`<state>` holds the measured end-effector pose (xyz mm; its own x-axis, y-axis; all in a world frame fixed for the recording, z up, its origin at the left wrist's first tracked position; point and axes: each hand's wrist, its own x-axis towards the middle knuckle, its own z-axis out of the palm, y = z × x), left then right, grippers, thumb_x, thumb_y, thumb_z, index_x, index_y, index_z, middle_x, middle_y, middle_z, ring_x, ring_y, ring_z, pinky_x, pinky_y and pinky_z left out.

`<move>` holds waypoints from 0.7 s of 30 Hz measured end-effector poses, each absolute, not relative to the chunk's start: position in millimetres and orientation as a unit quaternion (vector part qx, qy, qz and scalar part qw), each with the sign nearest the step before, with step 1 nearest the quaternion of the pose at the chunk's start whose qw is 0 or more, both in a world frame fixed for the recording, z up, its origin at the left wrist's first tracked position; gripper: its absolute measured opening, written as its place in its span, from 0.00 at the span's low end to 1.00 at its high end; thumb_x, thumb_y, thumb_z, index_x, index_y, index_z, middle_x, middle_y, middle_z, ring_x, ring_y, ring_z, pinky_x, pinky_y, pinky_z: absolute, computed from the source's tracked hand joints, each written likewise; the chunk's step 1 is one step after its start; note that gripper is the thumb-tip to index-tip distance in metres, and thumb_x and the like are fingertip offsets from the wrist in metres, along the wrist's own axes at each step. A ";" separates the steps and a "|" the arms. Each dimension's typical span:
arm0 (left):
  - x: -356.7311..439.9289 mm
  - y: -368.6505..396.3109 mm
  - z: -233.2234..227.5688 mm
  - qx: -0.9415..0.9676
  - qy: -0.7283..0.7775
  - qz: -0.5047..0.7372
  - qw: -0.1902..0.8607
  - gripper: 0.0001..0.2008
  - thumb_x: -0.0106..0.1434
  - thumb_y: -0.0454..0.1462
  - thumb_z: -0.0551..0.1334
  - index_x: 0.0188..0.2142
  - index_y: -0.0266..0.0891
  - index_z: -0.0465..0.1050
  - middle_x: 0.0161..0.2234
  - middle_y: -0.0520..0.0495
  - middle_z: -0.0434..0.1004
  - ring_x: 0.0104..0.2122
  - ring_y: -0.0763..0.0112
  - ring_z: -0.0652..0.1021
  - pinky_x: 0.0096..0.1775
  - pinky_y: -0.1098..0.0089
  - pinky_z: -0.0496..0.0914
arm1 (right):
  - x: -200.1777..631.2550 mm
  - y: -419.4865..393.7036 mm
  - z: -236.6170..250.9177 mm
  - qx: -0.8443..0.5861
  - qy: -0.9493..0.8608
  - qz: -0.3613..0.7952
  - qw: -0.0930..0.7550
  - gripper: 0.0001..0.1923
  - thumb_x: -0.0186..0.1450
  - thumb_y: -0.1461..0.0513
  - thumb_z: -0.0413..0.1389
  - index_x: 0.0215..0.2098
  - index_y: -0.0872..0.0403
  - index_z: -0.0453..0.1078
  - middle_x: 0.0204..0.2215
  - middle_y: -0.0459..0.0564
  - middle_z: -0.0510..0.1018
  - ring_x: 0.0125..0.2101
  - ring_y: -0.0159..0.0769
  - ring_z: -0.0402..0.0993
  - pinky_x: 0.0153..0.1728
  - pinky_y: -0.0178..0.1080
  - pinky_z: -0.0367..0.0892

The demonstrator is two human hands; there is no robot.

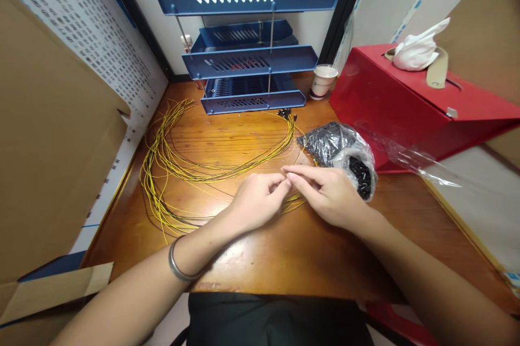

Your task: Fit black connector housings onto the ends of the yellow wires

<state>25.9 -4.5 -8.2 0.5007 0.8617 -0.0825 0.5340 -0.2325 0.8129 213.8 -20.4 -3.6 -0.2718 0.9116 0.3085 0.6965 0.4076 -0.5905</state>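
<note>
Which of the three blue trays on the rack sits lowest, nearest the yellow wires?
The bottom tray, resting on the wooden desk beside the paper cup; the yellow wires curl just before its front edge, while the other two hang above.

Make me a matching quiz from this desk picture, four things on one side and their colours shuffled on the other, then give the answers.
Things:
1. wires
2. letter tray
3. box
4. paper cup

Colours:
A. blue
B. white
C. yellow
D. red

Pairs: 1-C, 2-A, 3-D, 4-B
</note>
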 end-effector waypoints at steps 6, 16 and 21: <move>26.0 -4.0 -8.9 0.767 0.456 0.204 0.402 0.21 0.73 0.45 0.51 0.30 0.39 0.75 0.20 0.53 0.74 0.23 0.73 0.72 0.30 0.73 0.63 | 214.6 -20.3 -3.0 -0.577 -0.736 0.097 0.341 0.17 0.70 0.57 0.55 0.50 0.55 0.80 0.35 0.51 0.87 0.31 0.39 0.84 0.33 0.37 0.74; 25.7 -3.9 -4.5 0.782 0.459 0.199 0.371 0.21 0.72 0.45 0.53 0.27 0.39 0.74 0.20 0.53 0.73 0.22 0.74 0.69 0.28 0.72 0.58 | 214.8 -18.3 -2.7 -0.584 -0.732 0.087 0.341 0.17 0.69 0.58 0.55 0.47 0.58 0.81 0.35 0.54 0.87 0.32 0.40 0.84 0.35 0.37 0.74; 24.5 -3.6 -5.5 0.791 0.455 0.220 0.345 0.20 0.72 0.42 0.53 0.26 0.38 0.73 0.21 0.53 0.73 0.22 0.75 0.69 0.29 0.72 0.57 | 213.1 -20.5 -5.0 -0.502 -0.777 0.161 0.342 0.15 0.70 0.60 0.55 0.49 0.54 0.81 0.40 0.49 0.87 0.34 0.36 0.85 0.37 0.34 0.74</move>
<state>24.5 -3.6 -5.5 0.4897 0.8712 0.0341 0.5671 -0.3480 0.7465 213.1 -20.5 -5.0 -0.2608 0.8915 0.3703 0.6709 0.4432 -0.5946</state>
